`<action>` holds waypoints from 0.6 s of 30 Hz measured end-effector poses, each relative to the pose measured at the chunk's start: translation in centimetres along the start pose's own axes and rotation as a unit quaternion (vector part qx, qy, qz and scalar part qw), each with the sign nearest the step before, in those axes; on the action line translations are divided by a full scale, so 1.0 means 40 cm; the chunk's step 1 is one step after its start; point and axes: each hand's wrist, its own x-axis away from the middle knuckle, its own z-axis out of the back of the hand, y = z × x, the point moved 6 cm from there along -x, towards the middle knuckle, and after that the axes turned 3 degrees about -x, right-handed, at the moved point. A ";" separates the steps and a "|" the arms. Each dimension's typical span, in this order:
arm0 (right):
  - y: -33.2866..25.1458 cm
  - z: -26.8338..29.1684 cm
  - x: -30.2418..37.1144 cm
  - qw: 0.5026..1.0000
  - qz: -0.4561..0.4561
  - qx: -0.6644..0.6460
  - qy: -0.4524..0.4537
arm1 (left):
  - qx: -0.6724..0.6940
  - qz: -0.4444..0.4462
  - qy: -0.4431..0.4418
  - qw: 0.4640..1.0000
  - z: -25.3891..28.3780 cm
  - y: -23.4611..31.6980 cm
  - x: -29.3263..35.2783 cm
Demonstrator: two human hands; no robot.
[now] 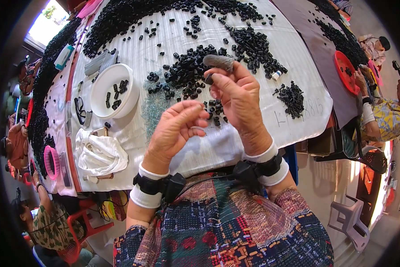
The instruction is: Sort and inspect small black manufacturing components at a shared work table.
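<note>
Above the near middle of the white-covered table, my right hand [238,95] pinches a small black plastic part [209,79] between thumb and fingers. A grey fabric finger cover [218,62] sits on one of its fingers. Close by on the left, my left hand [171,129] has thumb and forefinger pressed together; anything between them is too small to make out. The two hands are apart. Just beyond them lies a loose heap of black plastic parts [189,66], some partly hidden behind my right hand. A patch of fine clear bits [153,107] spreads beside my left hand.
To the left stands a white bowl [133,95] with several black parts, near a crumpled white cloth [100,151] and dark-framed glasses [80,110]. A pile of thin black pieces [291,100] and a small white bottle [276,75] lie right. Other people sit at both neighbouring tables.
</note>
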 end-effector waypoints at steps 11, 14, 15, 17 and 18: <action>-0.017 0.074 -0.069 0.993 0.072 0.015 0.090 | -0.230 0.160 -0.106 0.954 -0.094 -0.132 0.033; -0.011 0.109 -0.089 0.987 0.105 0.029 0.116 | -0.270 0.151 -0.109 0.945 -0.106 -0.146 0.032; -0.009 0.120 -0.094 0.984 0.109 0.040 0.135 | -0.298 0.151 -0.104 0.937 -0.106 -0.150 0.030; -0.003 0.140 -0.105 0.982 0.120 0.047 0.140 | -0.327 0.150 -0.100 0.928 -0.115 -0.158 0.031; 0.002 0.149 -0.110 0.980 0.127 0.054 0.143 | -0.324 0.131 -0.082 0.933 -0.121 -0.156 0.029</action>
